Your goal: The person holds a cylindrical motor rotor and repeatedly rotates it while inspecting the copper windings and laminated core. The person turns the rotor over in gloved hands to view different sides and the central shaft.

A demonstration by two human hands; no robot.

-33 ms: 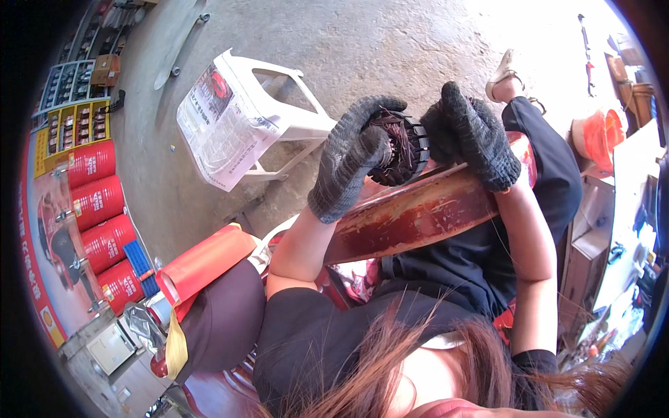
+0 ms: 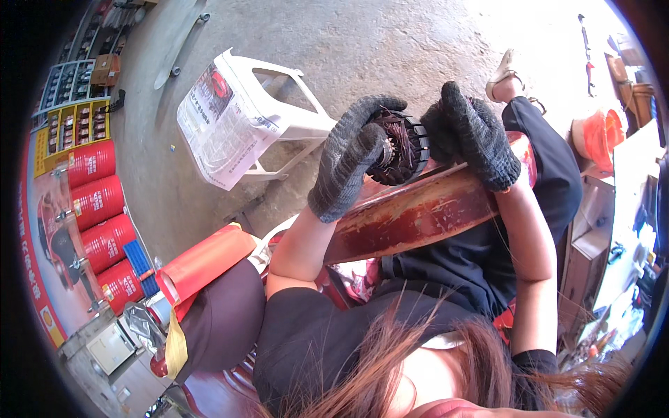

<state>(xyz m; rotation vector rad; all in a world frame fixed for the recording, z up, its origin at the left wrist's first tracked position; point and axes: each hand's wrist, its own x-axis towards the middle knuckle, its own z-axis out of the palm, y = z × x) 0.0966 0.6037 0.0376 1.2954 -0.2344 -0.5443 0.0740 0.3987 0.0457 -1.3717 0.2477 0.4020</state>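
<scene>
My left hand (image 2: 352,157), in a grey knitted glove, is closed around a motor armature (image 2: 411,150). The armature has a black slotted core and dark copper-brown windings at the end by my thumb. Close to its other end is my gloved right hand (image 2: 481,143), with a digit stretched upward and a gap beside it. The fingers nearest the armature lie in shadow, and I cannot tell whether they touch it. Below both hands a worn red metal piece (image 2: 418,219) with a curved, scratched side lies across my lap.
A white plastic stool (image 2: 258,115) covered in newspaper (image 2: 223,129) stands ahead on the left. Far left are red drums (image 2: 97,202) and a yellow rack (image 2: 80,129). A dark cap (image 2: 223,317) and an orange-red roll (image 2: 209,261) are near my left arm. An orange-red bucket (image 2: 596,136) stands right.
My left thumb has shifted slightly on the armature, and a little more of its ringed end shows. Otherwise the scene looks the same.
</scene>
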